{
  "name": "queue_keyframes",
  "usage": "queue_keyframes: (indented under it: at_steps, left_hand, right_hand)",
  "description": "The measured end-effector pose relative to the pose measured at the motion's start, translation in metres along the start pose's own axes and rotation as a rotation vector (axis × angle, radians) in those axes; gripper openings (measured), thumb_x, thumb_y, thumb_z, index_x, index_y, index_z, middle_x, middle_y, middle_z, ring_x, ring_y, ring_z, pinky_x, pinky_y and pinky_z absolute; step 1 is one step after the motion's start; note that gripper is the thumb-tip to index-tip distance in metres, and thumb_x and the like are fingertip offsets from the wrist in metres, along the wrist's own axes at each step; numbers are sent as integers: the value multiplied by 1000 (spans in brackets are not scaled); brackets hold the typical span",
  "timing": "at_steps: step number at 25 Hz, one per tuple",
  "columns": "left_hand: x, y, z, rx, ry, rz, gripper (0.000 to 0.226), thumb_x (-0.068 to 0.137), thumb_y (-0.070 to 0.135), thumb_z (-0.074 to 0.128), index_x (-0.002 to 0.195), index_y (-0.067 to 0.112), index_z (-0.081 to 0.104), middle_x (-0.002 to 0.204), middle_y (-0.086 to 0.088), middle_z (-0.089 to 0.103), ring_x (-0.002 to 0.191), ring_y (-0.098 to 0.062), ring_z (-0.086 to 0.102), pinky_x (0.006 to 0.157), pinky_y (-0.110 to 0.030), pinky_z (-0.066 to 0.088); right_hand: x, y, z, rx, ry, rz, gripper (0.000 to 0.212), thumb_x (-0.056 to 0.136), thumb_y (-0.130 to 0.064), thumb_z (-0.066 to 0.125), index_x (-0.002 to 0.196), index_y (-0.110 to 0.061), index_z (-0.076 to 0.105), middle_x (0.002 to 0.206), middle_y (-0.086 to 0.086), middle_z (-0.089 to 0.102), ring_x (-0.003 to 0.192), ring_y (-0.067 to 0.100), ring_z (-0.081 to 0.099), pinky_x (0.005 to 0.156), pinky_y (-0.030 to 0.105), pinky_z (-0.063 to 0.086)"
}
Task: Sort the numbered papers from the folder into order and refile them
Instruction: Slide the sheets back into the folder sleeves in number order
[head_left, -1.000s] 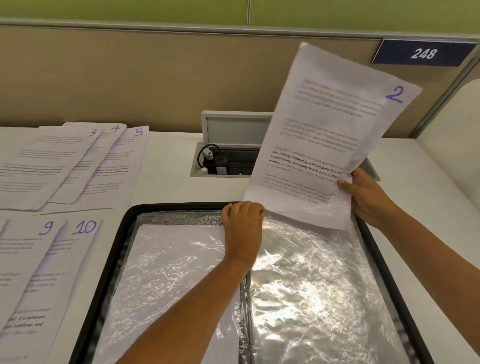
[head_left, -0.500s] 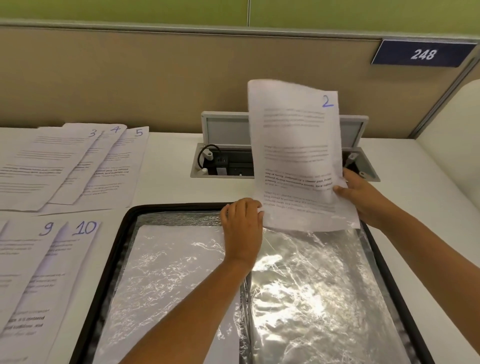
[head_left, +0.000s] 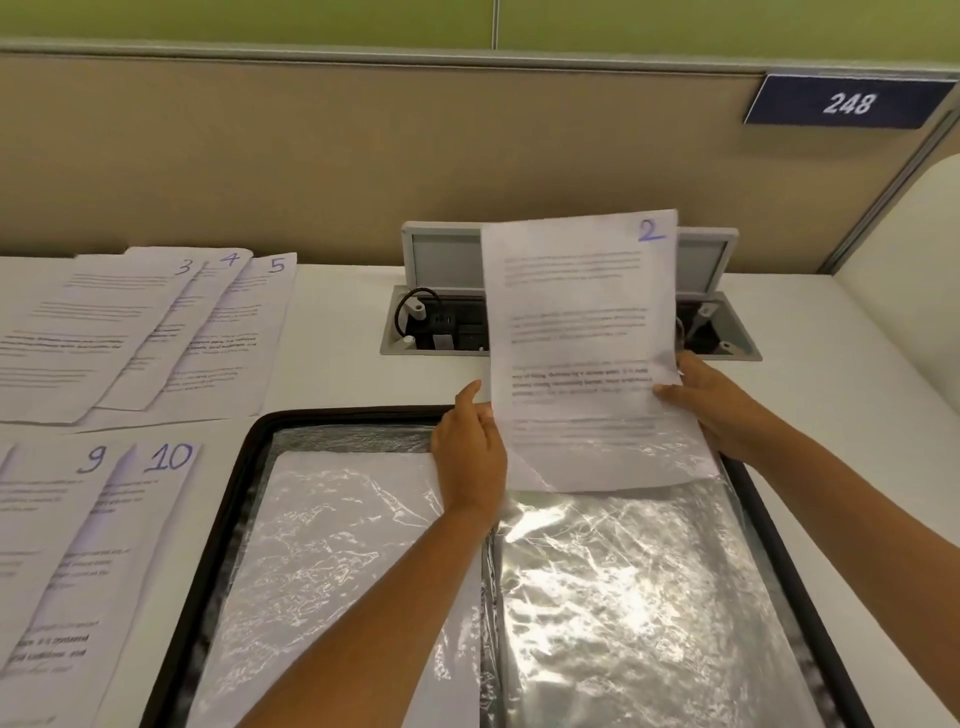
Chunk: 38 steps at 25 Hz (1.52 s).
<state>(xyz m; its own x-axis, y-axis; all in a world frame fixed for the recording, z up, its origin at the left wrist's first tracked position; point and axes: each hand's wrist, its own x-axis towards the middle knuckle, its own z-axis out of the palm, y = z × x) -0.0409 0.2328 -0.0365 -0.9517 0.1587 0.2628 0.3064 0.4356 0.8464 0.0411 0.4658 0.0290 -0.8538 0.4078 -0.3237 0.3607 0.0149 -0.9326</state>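
1. Two hands on sheet 2 (head_left: 582, 332), held upright over the far edge of the open folder (head_left: 249, 467).
2. Right hand (head_left: 722, 410) pinches the sheet's right edge, thumb on the printed face.
3. Left hand (head_left: 470, 447) at the sheet's lower left edge, fingers curled; what it grips cannot be told.
4. Bottom of sheet 2 sits behind clear plastic of the right sleeve (head_left: 639, 597).
5. Left sleeve (head_left: 332, 571) holds a white sheet; its number is unreadable.
6. Sheets 3 (head_left: 93, 322), 4 (head_left: 208, 280) and 5 (head_left: 234, 343) lie fanned on the desk (head_left: 332, 332), far left.
7. Sheets 9 (head_left: 47, 519) and 10 (head_left: 124, 545) lie overlapped left of the folder.
8. Open cable box (head_left: 441, 322) behind sheet 2.
9. Plate reading 248 (head_left: 847, 103) on the partition.
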Motion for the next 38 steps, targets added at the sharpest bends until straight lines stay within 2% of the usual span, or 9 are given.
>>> queue_keyframes:
  at_steps: [5, 10, 14, 21, 26, 29, 32, 35, 38]
  left_hand:
    - [4, -1, -3, -101, -66, -130, 38, 90, 21, 60, 127, 15, 55, 81, 13, 61, 93, -16, 57, 93, -38, 45]
    - [6, -7, -3, -47, -95, -104, 11, 89, 22, 61, 92, 16, 69, 82, 3, 67, 82, -18, 60, 77, -41, 52]
    - [7, -4, -3, 24, -86, -24, 14, 90, 18, 58, 80, 13, 65, 70, 4, 63, 69, -20, 58, 76, -46, 49]
    - [6, 0, -4, 7, -94, -25, 28, 91, 31, 48, 81, 11, 65, 62, 11, 53, 64, -17, 53, 82, -44, 46]
    - [5, -4, -3, 6, -73, -42, 12, 93, 21, 56, 83, 14, 60, 67, 8, 55, 71, -19, 53, 84, -44, 44]
    - [4, -7, -1, -71, -44, -95, 15, 96, 19, 48, 81, 19, 48, 69, 5, 55, 72, -27, 56, 74, -51, 48]
    - [4, -8, 0, -68, -33, -117, 15, 98, 21, 43, 83, 20, 44, 75, -2, 59, 76, -30, 56, 70, -49, 49]
    - [5, -8, 0, -71, -23, -129, 15, 99, 22, 41, 84, 18, 43, 78, -4, 60, 78, -31, 56, 62, -39, 46]
    - [4, -6, 0, -68, -12, -129, 15, 99, 21, 41, 84, 17, 42, 76, -3, 57, 76, -30, 55, 60, -31, 40]
  right_hand:
    - [-5, 8, -1, -41, 45, 14, 27, 90, 3, 45, 105, -14, 60, 110, 11, 67, 98, 28, 65, 87, 42, 51]
    - [-4, 9, -8, -31, 73, 50, 15, 93, -15, 54, 105, -16, 63, 108, 7, 69, 96, 28, 67, 87, 47, 52]
    - [3, -1, -5, -52, 163, -9, 19, 94, -34, 54, 102, -20, 62, 105, 3, 69, 96, 26, 66, 89, 48, 52]
    - [6, 4, 7, -61, 215, -72, 17, 95, -30, 53, 97, -20, 66, 103, 6, 71, 92, 28, 68, 86, 49, 53]
    - [-7, 17, 15, 52, 257, -73, 16, 95, -27, 54, 97, -16, 65, 94, 5, 71, 67, 12, 70, 56, 26, 56]
    - [-12, 21, 14, 219, 214, -88, 33, 94, -34, 52, 109, -6, 63, 96, 10, 71, 79, 23, 71, 59, 27, 56]
    - [-16, 27, 16, 196, 201, -80, 63, 80, -64, 47, 94, -4, 62, 88, 22, 63, 80, 48, 59, 66, 32, 51]
    - [-18, 32, 19, 224, 160, -85, 74, 72, -77, 39, 88, -12, 71, 78, 16, 66, 75, 33, 61, 68, 33, 50]
    - [-17, 33, 15, 271, 126, -80, 84, 48, -89, 58, 77, -11, 73, 75, 22, 52, 72, 33, 52, 67, 36, 46]
